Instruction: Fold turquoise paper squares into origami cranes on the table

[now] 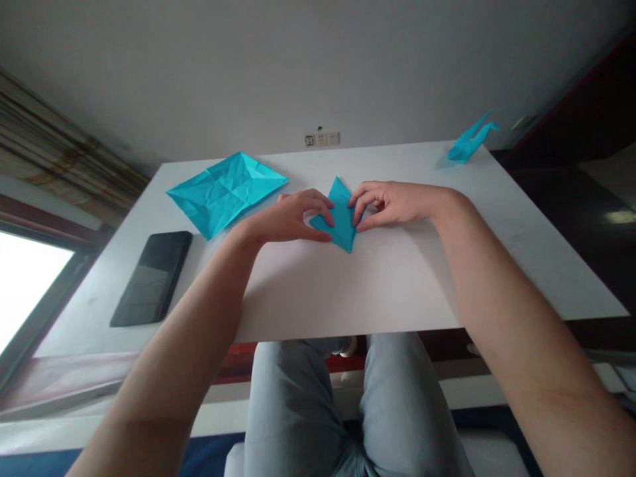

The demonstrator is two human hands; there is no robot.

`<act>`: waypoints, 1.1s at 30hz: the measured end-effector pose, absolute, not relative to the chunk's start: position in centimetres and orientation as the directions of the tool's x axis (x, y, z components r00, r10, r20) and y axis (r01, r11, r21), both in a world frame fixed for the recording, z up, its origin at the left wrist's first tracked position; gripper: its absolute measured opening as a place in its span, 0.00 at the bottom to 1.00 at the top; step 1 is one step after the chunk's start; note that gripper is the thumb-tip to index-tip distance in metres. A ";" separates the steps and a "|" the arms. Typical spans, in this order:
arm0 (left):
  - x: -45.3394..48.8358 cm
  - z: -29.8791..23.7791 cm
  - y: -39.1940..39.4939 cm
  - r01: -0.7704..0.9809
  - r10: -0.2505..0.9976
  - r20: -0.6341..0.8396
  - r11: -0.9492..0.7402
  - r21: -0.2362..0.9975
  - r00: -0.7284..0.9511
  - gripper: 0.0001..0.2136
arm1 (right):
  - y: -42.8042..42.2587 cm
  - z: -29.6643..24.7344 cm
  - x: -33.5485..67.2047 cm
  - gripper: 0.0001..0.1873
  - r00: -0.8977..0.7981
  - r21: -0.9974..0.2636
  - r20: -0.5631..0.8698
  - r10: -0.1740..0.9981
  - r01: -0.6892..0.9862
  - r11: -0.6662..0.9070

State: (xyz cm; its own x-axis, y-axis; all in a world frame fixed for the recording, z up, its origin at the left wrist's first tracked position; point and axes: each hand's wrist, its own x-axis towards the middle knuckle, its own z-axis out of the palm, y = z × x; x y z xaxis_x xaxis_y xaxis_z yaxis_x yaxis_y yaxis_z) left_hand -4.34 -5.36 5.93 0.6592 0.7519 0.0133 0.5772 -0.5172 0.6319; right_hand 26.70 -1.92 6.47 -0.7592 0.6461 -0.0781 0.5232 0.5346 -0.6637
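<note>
A small folded sheet of blue origami paper (340, 211) lies on the table before me, its upper point aimed at the wall and its lower point toward me. My left hand (298, 218) holds its left side, fingers curled over the top and thumb at the lower left edge. On the opposite side, my right hand (380, 202) pinches the right edge between bent fingers and thumb. The fingertips cover parts of both side corners. Left of my hands is a larger creased blue sheet (226, 192), spread out on the table.
A blue paper crane (470, 142) stands at the far right corner of the white table (318, 298). The black phone (152, 278) lies on the left. Behind the table is a wall with sockets (322, 139); a curtain (64, 146) and window are at left.
</note>
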 end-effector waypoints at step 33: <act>-1.5 4.3 -6.0 0.461 0.628 0.287 -0.749 0.476 0.723 0.02 | -2.2 7.1 26.3 0.18 -0.598 -0.790 -0.146 0.788 0.550 0.271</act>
State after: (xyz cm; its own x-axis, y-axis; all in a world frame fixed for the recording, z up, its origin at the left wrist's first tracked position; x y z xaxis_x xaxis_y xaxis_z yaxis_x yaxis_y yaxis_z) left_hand -1.51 -6.03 4.28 0.7232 0.6281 0.2874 0.4614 -0.7489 0.4756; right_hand 26.32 -2.25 7.13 -0.5980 0.7880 -0.1463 0.5503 0.2711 -0.7897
